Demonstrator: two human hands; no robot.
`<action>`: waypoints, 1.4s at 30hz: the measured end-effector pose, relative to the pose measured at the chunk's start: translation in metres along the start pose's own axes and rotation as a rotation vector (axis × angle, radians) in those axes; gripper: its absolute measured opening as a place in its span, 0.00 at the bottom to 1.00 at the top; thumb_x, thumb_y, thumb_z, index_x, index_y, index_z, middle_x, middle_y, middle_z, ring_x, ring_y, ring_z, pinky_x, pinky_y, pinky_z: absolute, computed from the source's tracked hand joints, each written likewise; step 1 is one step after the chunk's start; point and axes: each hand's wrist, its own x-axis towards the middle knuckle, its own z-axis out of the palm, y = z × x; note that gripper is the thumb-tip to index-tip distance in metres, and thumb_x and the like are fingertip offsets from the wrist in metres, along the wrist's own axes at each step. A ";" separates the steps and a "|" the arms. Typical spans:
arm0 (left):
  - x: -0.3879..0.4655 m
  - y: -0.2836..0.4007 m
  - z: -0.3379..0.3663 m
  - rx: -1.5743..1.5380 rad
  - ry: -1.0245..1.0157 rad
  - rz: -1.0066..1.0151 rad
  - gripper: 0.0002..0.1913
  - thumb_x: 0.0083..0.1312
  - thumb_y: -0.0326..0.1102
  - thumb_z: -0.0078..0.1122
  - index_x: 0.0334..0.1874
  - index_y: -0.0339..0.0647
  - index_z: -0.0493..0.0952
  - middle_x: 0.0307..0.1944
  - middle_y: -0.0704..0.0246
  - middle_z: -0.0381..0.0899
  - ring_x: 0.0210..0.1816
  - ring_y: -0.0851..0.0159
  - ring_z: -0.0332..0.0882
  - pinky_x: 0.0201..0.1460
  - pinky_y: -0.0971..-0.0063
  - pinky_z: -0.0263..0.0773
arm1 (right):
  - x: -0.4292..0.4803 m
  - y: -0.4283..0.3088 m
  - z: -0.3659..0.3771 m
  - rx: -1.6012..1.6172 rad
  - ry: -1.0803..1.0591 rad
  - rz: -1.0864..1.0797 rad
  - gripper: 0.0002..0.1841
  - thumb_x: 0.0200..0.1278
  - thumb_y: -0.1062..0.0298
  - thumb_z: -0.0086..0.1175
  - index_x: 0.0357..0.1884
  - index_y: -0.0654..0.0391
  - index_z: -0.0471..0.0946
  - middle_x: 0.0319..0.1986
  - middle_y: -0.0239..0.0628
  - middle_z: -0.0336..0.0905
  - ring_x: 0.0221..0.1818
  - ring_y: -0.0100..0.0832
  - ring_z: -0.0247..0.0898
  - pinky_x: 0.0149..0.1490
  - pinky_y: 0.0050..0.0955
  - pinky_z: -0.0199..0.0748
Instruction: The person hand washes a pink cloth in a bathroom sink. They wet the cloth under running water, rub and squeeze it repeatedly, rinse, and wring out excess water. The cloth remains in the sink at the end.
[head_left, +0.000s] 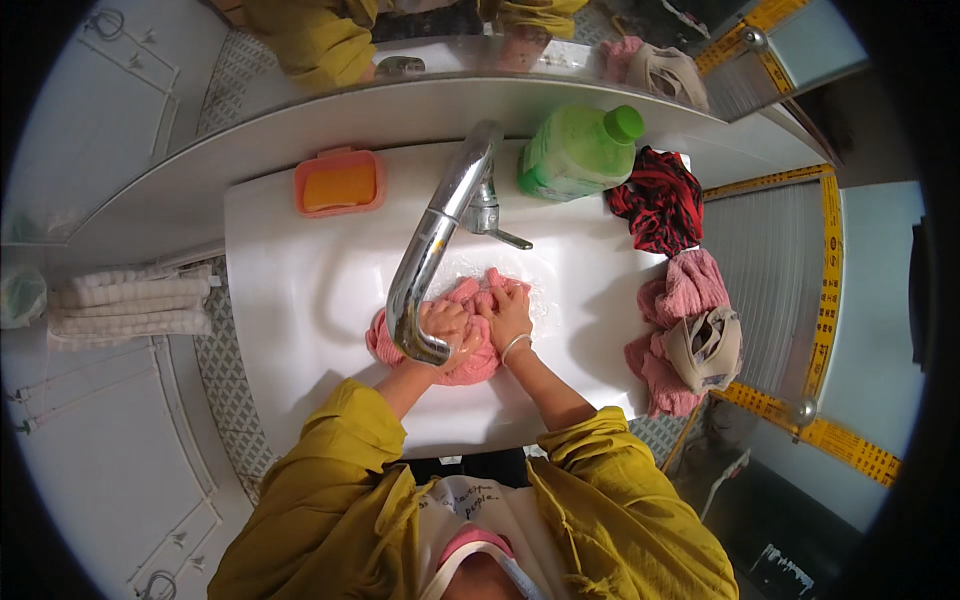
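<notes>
A wet, bunched pink ribbed knit cloth (476, 367) lies in the basin of a white sink (300, 300). My left hand (454, 330) is closed on the middle of the cloth, partly hidden behind the chrome faucet (427, 270). On the cloth's right side, my right hand (511, 311) has its fingers curled into the folds, and a pale bangle circles that wrist. Shallow water with some bubbles shows around the far side of the cloth. The faucet's spout arches over the left hand, and its lever handle (514, 240) points right.
An orange soap bar (341, 187) sits in a pink soap dish (302, 201) at the back left. At the back right stands a green-capped detergent bottle (577, 154). Along the right rim lie a red-and-black cloth (660, 202), pink cloths (694, 285) and a beige garment (701, 349). A mirror (450, 64) spans the back.
</notes>
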 end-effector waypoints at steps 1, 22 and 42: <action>0.009 -0.002 0.000 -0.002 0.003 0.011 0.13 0.59 0.42 0.53 0.25 0.40 0.78 0.28 0.62 0.78 0.37 0.55 0.76 0.43 0.59 0.67 | 0.006 -0.001 -0.001 0.015 -0.011 0.013 0.20 0.61 0.46 0.53 0.52 0.43 0.77 0.53 0.37 0.66 0.57 0.43 0.61 0.54 0.44 0.71; -0.045 -0.006 -0.027 -0.323 -0.148 0.060 0.35 0.57 0.38 0.65 0.68 0.42 0.62 0.65 0.59 0.65 0.68 0.53 0.59 0.71 0.57 0.52 | -0.079 0.033 -0.041 0.056 -0.037 -0.141 0.39 0.45 0.72 0.69 0.64 0.54 0.67 0.48 0.40 0.79 0.49 0.39 0.76 0.55 0.31 0.73; -0.026 0.020 -0.091 -1.915 0.150 -0.459 0.15 0.62 0.26 0.54 0.51 0.38 0.74 0.47 0.66 0.79 0.49 0.62 0.78 0.55 0.70 0.74 | -0.081 -0.079 -0.066 0.743 -0.119 -0.344 0.37 0.59 0.67 0.64 0.69 0.59 0.59 0.61 0.39 0.65 0.59 0.33 0.67 0.63 0.31 0.66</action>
